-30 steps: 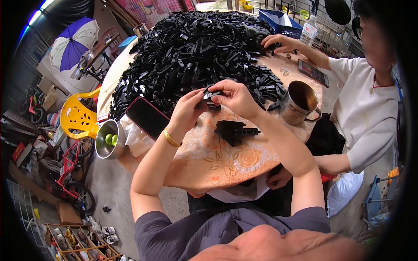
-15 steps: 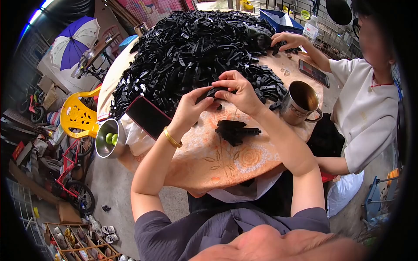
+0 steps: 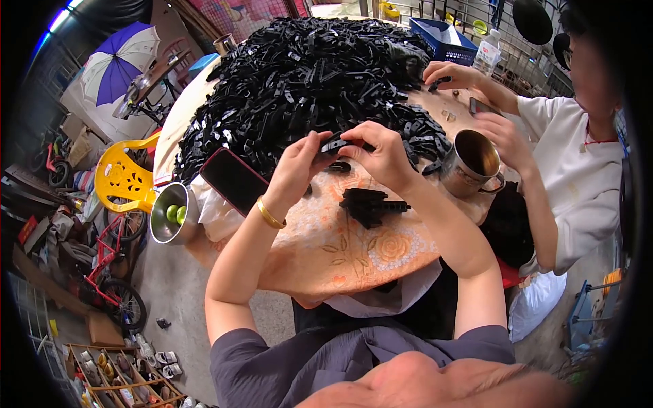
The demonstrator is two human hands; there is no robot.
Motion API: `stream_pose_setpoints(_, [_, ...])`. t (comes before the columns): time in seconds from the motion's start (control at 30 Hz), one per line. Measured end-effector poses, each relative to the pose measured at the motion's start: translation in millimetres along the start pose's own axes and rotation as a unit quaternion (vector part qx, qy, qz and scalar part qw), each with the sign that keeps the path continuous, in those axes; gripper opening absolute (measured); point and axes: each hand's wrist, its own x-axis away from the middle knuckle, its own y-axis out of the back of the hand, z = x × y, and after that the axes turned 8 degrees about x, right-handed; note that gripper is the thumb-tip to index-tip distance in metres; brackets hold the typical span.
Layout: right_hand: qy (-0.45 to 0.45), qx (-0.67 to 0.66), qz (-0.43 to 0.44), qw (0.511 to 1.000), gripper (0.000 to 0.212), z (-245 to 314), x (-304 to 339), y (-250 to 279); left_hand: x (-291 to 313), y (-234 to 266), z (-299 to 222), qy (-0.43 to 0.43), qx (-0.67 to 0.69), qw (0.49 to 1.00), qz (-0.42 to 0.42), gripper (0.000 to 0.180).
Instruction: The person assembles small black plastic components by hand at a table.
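My left hand (image 3: 296, 166) and my right hand (image 3: 384, 153) meet over the near side of the table, closed on one small black piece (image 3: 333, 145); left fingers and thumb hold its left end, right thumb and forefinger pinch the other; the piece lies roughly crosswise between them, its finer shape partly hidden by my fingers. Gold bangle (image 3: 270, 213) on my left wrist.

Just beyond the grip, a broad heap of black pieces (image 3: 306, 81), spreading to both sides; just below my fingers, a loose black piece (image 3: 339, 166); nearer my body, a small black cluster (image 3: 367, 206) on the orange flowered tablecloth (image 3: 391, 255).

Left of the grip, a dark phone (image 3: 235, 181) with a red edge; farther left, a metal bowl (image 3: 160, 230) with green fruit (image 3: 177, 214) in it. To the right, near my forearm, a steel mug (image 3: 454, 175), handle away from me; beyond it, a co-worker's hand (image 3: 454, 73) at the heap's edge with a black part (image 3: 439, 83) at its fingers; their other hand (image 3: 507, 138) near a second phone (image 3: 479, 107).
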Motion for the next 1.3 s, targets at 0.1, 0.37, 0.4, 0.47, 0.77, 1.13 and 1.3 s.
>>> stream_pose_setpoints(0.1, [-0.020, -0.019, 0.021, 0.999, 0.021, -4, 3, -3, 3, -3, 4, -0.085, -0.235, 0.968, 0.028, 0.039])
stream_pose_setpoints(0.37, [-0.078, -0.085, 0.119, 0.986, 0.033, -10, -2, 3, 5, -5, 0, -0.139, -0.300, 0.943, 0.035, 0.037])
stream_pose_setpoints(0.4, [-0.075, -0.089, 0.124, 0.985, 0.032, -9, -4, 7, 6, -7, -1, -0.146, -0.297, 0.943, 0.042, 0.037])
stream_pose_setpoints(0.47, [-0.079, -0.110, 0.110, 0.985, 0.029, -6, -4, 8, 9, -12, -4, -0.151, -0.293, 0.943, 0.050, 0.036])
stream_pose_setpoints(0.77, [-0.177, -0.207, 0.122, 0.955, 0.023, -32, 0, -3, 23, -28, 0, -0.055, -0.517, 0.832, 0.193, 0.033])
stream_pose_setpoints(1.13, [-0.006, 0.057, 0.174, 0.983, 0.031, -17, 8, -22, -1, 29, -12, -0.282, -0.734, 0.617, 0.023, 0.023])
stream_pose_setpoints(1.3, [-0.153, -0.103, 0.114, 0.976, 0.025, -30, 5, -11, -15, 22, 2, -0.288, -0.785, 0.548, 0.018, 0.020])
